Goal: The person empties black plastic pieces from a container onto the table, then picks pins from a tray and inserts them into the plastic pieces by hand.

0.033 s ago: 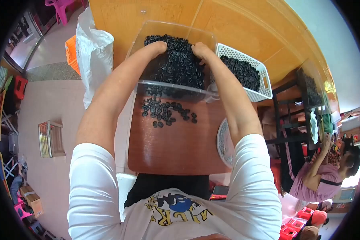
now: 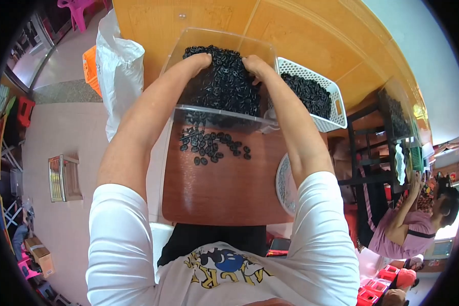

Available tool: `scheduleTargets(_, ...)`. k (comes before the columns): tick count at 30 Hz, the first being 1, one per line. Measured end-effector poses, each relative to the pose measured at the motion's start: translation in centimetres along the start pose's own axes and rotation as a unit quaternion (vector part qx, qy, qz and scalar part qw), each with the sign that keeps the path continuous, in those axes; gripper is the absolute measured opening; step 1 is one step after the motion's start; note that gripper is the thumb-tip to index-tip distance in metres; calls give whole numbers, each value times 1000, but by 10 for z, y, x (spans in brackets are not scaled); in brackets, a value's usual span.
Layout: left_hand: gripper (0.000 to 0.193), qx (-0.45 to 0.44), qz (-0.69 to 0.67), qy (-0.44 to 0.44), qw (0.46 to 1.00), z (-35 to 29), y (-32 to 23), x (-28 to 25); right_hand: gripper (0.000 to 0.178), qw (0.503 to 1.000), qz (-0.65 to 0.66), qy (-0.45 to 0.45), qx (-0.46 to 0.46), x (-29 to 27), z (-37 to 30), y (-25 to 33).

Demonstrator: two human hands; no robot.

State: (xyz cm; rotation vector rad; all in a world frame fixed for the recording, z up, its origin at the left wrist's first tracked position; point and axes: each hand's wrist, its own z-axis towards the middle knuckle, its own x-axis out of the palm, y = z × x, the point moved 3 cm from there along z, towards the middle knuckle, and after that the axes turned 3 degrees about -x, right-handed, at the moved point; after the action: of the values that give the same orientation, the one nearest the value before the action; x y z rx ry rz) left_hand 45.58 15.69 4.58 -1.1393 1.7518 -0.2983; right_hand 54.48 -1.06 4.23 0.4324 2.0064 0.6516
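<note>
My left hand [image 2: 203, 61] is curled over the left side of a heap of small black pieces [image 2: 229, 84], and my right hand [image 2: 255, 67] is bent in over the heap's right side, a gap between the two. My fingertips are hidden, so I cannot tell whether either hand has closed on any pieces or only touches them. The heap lies inside a clear plastic box [image 2: 224, 111], which stands at the far end of a reddish-brown table [image 2: 229, 188]; both my forearms reach over its near part. On the tabletop just in front of the box, loose black pieces [image 2: 209, 147] lie scattered, many of them oval. To the right of the box is a white basket [image 2: 336, 99] with holes in its sides, holding more black pieces. A round tray [image 2: 284, 189] shows partly at the table's right edge, beside my right arm. Behind the box is a yellow-brown wooden panel [image 2: 311, 30]. Off to the left are a white bag [image 2: 118, 66], an orange basket [image 2: 90, 66] partly behind it, and a low stool [image 2: 57, 178] on the floor. Farther right, beyond a dark rack [image 2: 367, 179], sits another person [image 2: 403, 234] in a pink top.
</note>
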Motion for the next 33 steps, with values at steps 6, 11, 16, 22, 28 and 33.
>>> scheduleTargets(6,70,-123,-194,109,967,16,17,14,67,967,195,160,35,68,15,18)
scheduleTargets(11,56,-71,-321,20,944,58,34,22,58,907,404,121,3,76,28,27)
scheduleTargets(16,45,-26,-521,-105,847,22,0,25,45,845,528,-85,3,71,-37,56)
scheduleTargets(22,33,127,-633,-231,728,-49,-15,19,25,727,664,-104,-144,61,-78,71)
scheduleTargets(28,34,218,-576,-269,740,-121,-13,20,24,735,617,-127,-251,49,-149,74)
scheduleTargets(33,34,310,-561,-252,725,-201,1,44,25,709,625,-120,-302,56,-253,57)
